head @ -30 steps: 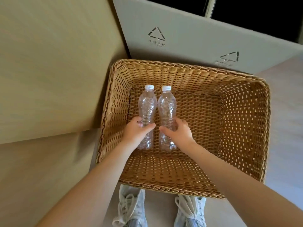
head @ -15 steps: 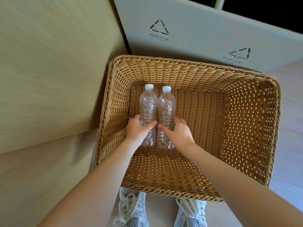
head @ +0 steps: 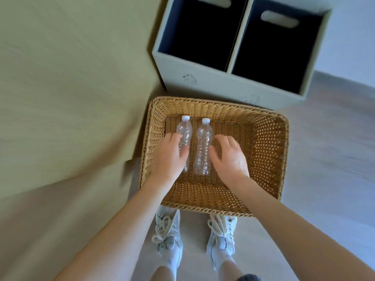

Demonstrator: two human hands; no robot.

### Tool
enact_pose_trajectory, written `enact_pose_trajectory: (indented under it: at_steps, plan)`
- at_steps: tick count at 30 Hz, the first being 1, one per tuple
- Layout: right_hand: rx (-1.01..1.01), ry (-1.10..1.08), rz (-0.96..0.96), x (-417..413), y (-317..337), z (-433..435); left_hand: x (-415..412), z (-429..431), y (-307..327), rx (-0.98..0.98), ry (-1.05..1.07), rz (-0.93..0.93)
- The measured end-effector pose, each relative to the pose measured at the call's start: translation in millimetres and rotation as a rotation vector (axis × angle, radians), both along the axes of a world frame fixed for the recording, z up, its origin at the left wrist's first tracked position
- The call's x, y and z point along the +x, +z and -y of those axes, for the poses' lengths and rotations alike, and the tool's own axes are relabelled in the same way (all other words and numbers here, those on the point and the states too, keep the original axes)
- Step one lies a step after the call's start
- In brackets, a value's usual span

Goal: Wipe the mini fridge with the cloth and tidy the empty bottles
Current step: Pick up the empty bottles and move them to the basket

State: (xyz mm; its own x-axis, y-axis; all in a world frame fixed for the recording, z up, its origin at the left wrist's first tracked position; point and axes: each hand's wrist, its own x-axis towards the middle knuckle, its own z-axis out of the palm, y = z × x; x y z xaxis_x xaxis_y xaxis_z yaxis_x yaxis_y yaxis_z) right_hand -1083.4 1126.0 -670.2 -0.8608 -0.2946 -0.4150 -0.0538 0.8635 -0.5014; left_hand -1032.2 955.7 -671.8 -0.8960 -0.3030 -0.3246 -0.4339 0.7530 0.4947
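Two empty clear plastic bottles with white caps lie side by side on the bottom of a woven wicker basket (head: pixel 269 159), caps pointing away from me. The left bottle (head: pixel 185 132) is partly covered by my left hand (head: pixel 168 159), which hovers over it with fingers loose and thumb across its lower body. The right bottle (head: pixel 203 147) lies fully in sight. My right hand (head: pixel 229 157) is just to its right, fingers spread and holding nothing. No cloth and no mini fridge are in view.
The basket sits on a pale floor. Behind it stands a grey two-compartment bin (head: pixel 213 84) with dark open insides. A tan wood-grain panel (head: pixel 71 88) runs along the left. My white sneakers (head: pixel 168 230) stand against the basket's near rim.
Both hands have let go of the bottles and spread apart. The view has pulled up and back, so the bin's open top now shows.
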Motion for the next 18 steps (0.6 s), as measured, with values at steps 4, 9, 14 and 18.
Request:
enact_pose_trajectory:
  at_steps: [4, 9, 14, 18]
  plan:
    - [-0.09, 0.005, -0.201, -14, 137, -11, -10, -9, 137, -0.063, -0.091, -0.136]
    - [-0.113, 0.056, -0.295, -15, 347, -31, -13, -30, 350, -0.121, -0.22, -0.284]
    - [-0.168, 0.121, -0.446, -14, 515, -48, -3, -48, 526, -0.23, -0.261, -0.419]
    - [-0.217, 0.17, -0.633, -14, 609, -58, 6, -57, 628, -0.356, -0.246, -0.568]
